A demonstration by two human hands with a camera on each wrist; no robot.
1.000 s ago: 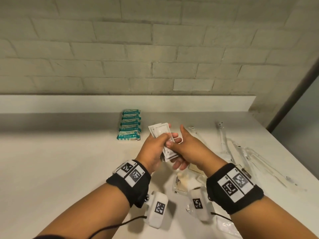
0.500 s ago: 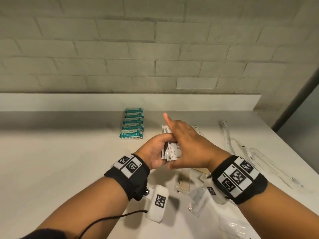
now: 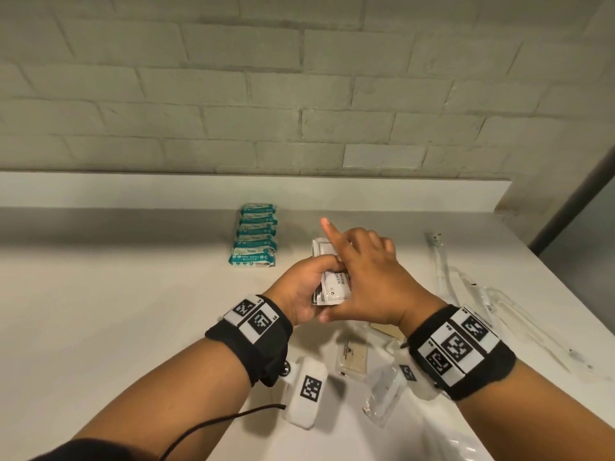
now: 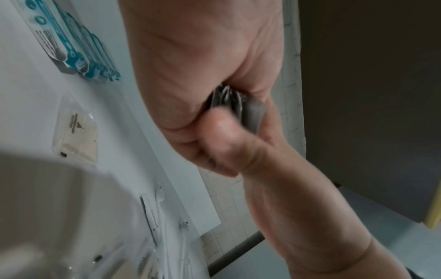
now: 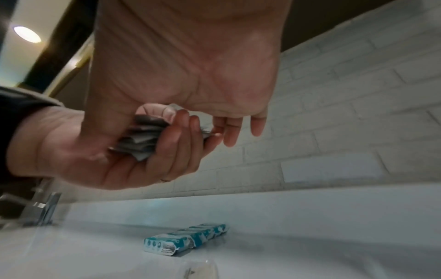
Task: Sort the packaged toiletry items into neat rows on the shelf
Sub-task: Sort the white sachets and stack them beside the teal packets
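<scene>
My left hand (image 3: 299, 291) grips a stack of white sachets (image 3: 336, 289) above the white shelf (image 3: 116, 294), fingers curled round its left edge. My right hand (image 3: 369, 274) lies over the stack with its thumb pressed against the near end and its index finger pointing up. From the right wrist view the sachets (image 5: 140, 139) sit in the left palm and the right fingers (image 5: 229, 132) hang straight beyond them. The left wrist view shows only the stack's edge (image 4: 229, 102). A neat row of teal wipe packs (image 3: 254, 234) lies at the back.
Clear packets (image 3: 352, 357) lie loose on the shelf under my wrists. Wrapped toothbrushes (image 3: 442, 261) are scattered to the right, near the shelf's right edge. A brick wall (image 3: 299, 94) closes the back. A chrome tap (image 5: 45, 209) stands far left.
The right hand has come over the stack from its side and now covers it, thumb at the near end. The stack has turned more upright in my left hand.
</scene>
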